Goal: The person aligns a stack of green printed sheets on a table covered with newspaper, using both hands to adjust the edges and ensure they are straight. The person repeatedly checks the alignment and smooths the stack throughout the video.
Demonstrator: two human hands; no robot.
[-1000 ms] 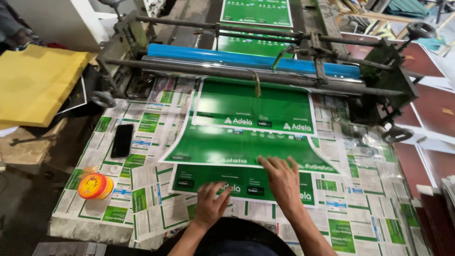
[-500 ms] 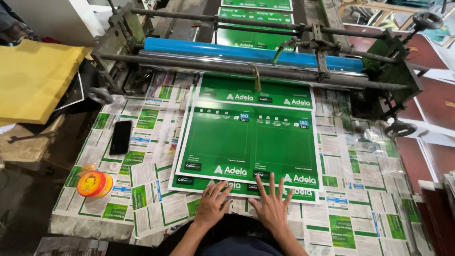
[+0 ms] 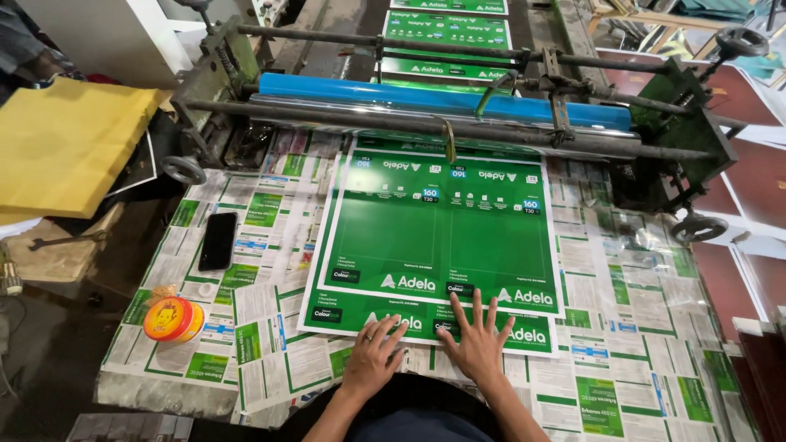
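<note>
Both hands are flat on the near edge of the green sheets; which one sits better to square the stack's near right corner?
Probably the right hand: it lies nearer that corner of the green printed sheets than the left hand.

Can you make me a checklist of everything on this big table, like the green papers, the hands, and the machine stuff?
Surface: table covered in printed paper sheets.
Job's things: stack of green printed sheets lying flat, far edge under the machine's bars.
Clutter: black phone and round orange tin at the left.
Hands: left hand and right hand both flat on the stack's near edge, fingers spread.
Cables: nothing seen.
Surroundings: roller machine with blue roller; more green sheets beyond it; yellow sheet pile at the left.
</note>
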